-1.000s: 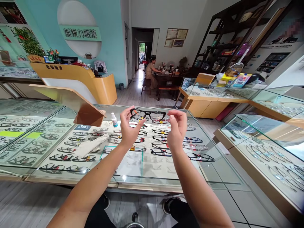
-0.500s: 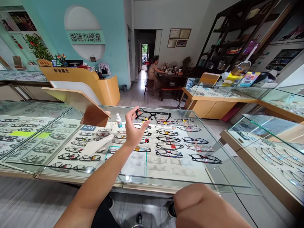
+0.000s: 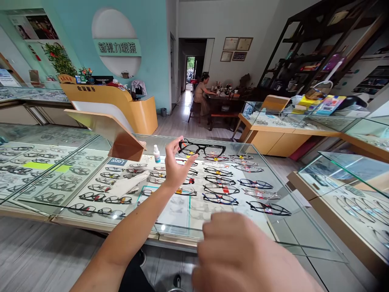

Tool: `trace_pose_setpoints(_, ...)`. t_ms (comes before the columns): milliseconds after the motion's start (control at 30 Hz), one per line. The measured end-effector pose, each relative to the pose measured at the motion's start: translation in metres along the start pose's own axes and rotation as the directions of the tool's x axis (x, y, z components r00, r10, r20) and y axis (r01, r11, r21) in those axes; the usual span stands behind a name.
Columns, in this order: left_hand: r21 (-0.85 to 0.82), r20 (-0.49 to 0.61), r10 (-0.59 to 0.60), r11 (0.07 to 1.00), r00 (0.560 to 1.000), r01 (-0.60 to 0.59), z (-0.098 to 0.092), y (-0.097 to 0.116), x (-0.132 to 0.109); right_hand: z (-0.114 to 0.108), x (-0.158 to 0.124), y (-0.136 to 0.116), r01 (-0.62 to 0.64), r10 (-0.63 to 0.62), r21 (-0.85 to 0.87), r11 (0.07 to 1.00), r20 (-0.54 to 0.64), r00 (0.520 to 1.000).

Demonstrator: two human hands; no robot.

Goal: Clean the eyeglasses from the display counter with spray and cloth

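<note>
My left hand (image 3: 176, 168) is raised over the glass display counter, closed on one end of a pair of black-framed eyeglasses (image 3: 202, 147). The lenses are level, and the frame extends to the right of my fingers. Close to the camera at lower right is my right hand (image 3: 231, 247), blurred and bent into a fist-like curl. Its fingertips are hidden, so I cannot make out what it holds, if anything. A small white spray bottle (image 3: 157, 154) stands left of my left hand. A pale cloth (image 3: 129, 184) lies nearer me on the counter.
The glass display counter (image 3: 170, 232) holds rows of eyeglasses. A wooden-backed mirror or stand (image 3: 126, 147) stands at its left. Another glass case (image 3: 316, 194) is on the right. Beyond, a person (image 3: 201, 95) sits at a dark table. A yellow service desk (image 3: 144, 115) stands at back left.
My right hand has moved up and left into fuller view, with its curled fingers now showing. The view has shifted slightly; my left hand still grips the eyeglasses.
</note>
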State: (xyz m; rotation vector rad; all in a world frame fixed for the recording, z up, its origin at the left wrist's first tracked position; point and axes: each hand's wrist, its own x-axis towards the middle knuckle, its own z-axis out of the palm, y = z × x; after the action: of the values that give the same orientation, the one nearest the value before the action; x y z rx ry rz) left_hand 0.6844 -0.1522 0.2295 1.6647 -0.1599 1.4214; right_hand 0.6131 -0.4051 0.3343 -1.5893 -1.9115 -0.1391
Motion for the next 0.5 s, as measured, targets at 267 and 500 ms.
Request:
trace_pose_setpoints(267, 0.050, 0.033, 0.050, 0.997, 0.998, -0.052, 0.000, 0.004, -0.001, 0.003, 0.027, 0.134, -0.405, 0.105, -0.360, 0.840, -0.625, 0.773)
trace_pose_setpoints(500, 0.155, 0.164, 0.052, 0.985, 0.985, -0.078, -0.002, 0.015, -0.003, 0.017, 0.013, 0.162, -0.427, 0.275, -0.135, 0.894, -0.587, 0.762)
